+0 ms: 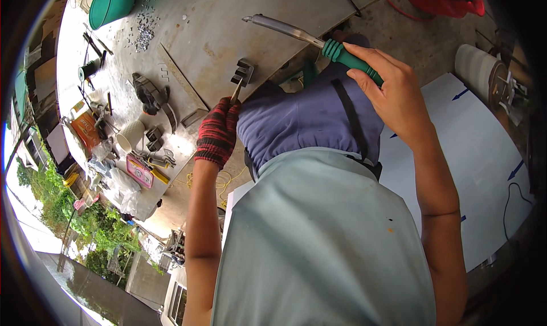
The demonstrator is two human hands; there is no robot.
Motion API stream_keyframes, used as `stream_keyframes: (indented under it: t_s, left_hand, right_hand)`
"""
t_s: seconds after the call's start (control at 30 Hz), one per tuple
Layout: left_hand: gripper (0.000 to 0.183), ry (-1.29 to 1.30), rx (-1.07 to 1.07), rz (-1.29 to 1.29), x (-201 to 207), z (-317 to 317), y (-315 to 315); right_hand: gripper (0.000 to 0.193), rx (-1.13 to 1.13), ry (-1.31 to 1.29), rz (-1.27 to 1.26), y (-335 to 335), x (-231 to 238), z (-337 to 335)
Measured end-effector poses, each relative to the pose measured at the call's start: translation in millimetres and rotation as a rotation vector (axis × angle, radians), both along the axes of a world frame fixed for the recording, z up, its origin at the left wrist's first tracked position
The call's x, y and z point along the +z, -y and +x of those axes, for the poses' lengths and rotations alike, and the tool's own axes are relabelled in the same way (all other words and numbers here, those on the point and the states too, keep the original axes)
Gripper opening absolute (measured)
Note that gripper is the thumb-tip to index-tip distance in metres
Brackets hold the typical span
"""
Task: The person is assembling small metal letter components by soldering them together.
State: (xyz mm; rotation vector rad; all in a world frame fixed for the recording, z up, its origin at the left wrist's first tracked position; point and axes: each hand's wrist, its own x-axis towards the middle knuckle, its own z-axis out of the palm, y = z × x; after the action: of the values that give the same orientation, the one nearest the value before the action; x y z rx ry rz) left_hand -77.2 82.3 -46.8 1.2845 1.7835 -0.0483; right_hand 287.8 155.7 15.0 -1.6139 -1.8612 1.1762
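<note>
My left hand (216, 135), in a red-and-black knit glove, is closed around a thin light-coloured tool (236, 92). What kind of tool it is I cannot make out. Its tip meets a small dark metal piece with several slots (243, 72) near the table's edge; whether it grips that piece is unclear. My bare right hand (393, 89) wraps around the ribbed green handle of a soldering iron (293, 32). The iron's metal shaft points up and left, with its tip held above the grey metal table (213, 29), apart from the slotted piece.
A green bucket (112, 8) and scattered metal bits (143, 32) lie at the far left. Nearer are a long metal strip (181, 72), a white cup (130, 135), dark slotted pieces (154, 138) and a pink tray (140, 171). At right lies a white sheet with blue arrows (439, 149).
</note>
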Motion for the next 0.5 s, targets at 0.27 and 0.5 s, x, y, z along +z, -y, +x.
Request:
stream_keyframes:
  t_s: [0.27,0.5]
  left_hand:
    - [0.044,-0.240,-0.185,-0.110,9.7,14.2,-30.5]
    - [0.044,-0.124,-0.081,-0.118,-18.4,1.7,-21.7]
  right_hand:
    - [0.041,0.045,-0.026,-0.008,20.4,-0.2,-4.5]
    - [0.041,0.028,-0.058,-0.075,40.2,-1.5,-11.6]
